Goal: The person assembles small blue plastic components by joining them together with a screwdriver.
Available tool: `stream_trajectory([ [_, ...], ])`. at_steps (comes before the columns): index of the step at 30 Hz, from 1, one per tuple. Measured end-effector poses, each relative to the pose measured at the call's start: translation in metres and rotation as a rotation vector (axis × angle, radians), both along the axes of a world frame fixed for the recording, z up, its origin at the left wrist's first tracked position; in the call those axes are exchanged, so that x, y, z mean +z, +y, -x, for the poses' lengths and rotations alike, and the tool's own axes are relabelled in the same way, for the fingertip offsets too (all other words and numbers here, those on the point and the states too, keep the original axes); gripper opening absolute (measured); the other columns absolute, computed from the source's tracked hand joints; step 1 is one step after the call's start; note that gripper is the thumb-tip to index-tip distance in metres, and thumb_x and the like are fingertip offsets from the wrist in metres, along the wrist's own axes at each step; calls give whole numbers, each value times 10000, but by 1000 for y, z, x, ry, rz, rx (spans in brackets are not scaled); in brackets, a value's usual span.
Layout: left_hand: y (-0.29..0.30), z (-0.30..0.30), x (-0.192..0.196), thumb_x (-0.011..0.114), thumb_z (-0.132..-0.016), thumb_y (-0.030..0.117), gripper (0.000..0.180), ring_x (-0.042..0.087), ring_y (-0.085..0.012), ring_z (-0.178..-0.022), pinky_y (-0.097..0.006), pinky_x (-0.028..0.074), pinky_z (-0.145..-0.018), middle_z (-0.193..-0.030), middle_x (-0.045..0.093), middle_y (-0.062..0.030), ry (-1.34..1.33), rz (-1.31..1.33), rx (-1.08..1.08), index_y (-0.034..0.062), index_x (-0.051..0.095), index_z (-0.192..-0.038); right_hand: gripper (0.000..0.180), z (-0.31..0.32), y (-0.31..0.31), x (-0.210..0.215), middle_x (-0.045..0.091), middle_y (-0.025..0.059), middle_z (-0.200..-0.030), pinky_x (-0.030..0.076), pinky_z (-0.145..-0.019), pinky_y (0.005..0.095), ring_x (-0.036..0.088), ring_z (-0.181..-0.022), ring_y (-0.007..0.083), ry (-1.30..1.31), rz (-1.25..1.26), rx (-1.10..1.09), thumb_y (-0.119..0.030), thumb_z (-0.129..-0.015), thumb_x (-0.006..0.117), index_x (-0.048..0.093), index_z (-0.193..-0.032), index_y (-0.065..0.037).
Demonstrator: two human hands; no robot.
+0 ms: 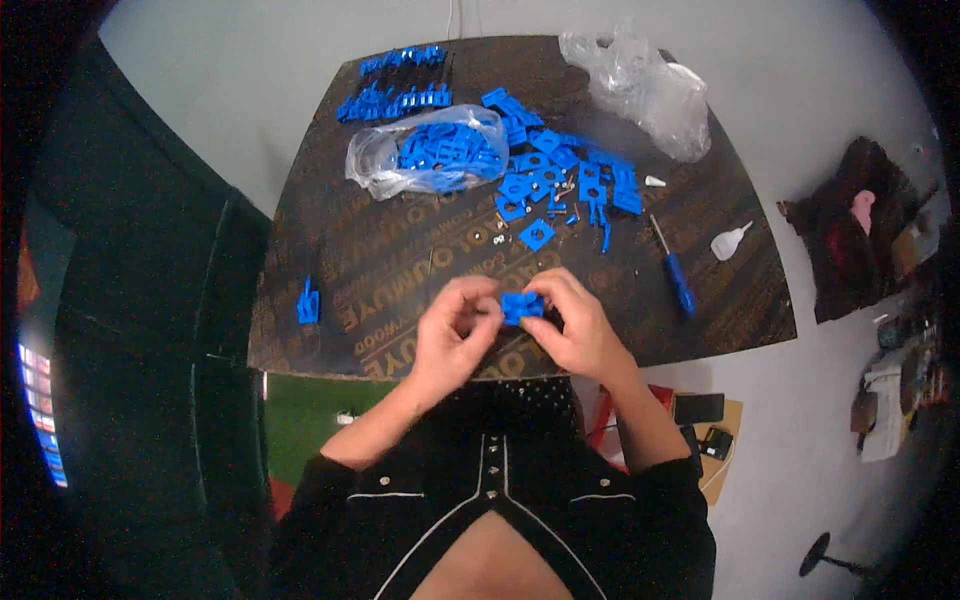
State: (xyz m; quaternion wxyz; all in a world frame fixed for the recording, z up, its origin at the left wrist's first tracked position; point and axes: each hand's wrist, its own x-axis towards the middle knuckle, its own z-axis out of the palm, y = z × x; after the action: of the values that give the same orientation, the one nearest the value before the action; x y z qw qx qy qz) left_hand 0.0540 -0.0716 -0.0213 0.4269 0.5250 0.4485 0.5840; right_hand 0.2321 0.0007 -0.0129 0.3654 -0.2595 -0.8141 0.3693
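Observation:
Near the front edge of the table, my right hand point(572, 328) pinches a small blue plastic part point(521, 307) between thumb and fingers. My left hand point(460, 328) is closed, its thumb and fingertips pressed together right at the part's left end. Whatever the left fingertips hold, if anything, is too small or hidden to make out. Beyond the hands lie a flat blue piece with a round hole point(537, 235) and several small metal screws point(499, 239). Off to the left, a single blue part point(309, 305) rests on the tabletop.
Loose blue parts point(540, 175) lie heaped mid-table beside a clear bag point(372, 168) full of them. Rows of blue pieces point(395, 102) fill the far left. At right are a blue-handled screwdriver point(679, 283), a white nozzle bottle point(731, 241) and a crumpled clear bag point(650, 95).

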Motion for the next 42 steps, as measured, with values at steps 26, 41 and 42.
stream_trajectory([
  [26, -111, 51, -28, 470, -825, -62, 135, 559, -149, -626, -253, 453, -565, -809, 618, -133, 415, -347, 193, -46, 604, -837, 292, 3, -45, -19, 541, 88, -927, 453, -663, 275, 543, -765, 165, 303, 101, -40, -50, -754, 659, 521, -1006, -3],
  [41, -94, 52, -146, 621, -685, 25, 184, 503, -324, -914, -397, 434, -809, -885, 543, -130, 1093, -167, -189, 19, 654, -866, 218, -6, -36, -25, 560, 9, -945, 429, -772, 224, 515, -856, 64, 487, 425, -91, -41, -841, 587, 528, -1045, 9],
  [42, -87, 48, -159, 605, -695, 74, 153, 508, -320, -892, -402, 432, -794, -853, 536, -132, 1136, -203, -198, 25, 658, -831, 218, -5, -35, -25, 560, 9, -945, 429, -772, 224, 515, -856, 64, 487, 419, -87, -41, -841, 587, 528, -1045, 9],
])
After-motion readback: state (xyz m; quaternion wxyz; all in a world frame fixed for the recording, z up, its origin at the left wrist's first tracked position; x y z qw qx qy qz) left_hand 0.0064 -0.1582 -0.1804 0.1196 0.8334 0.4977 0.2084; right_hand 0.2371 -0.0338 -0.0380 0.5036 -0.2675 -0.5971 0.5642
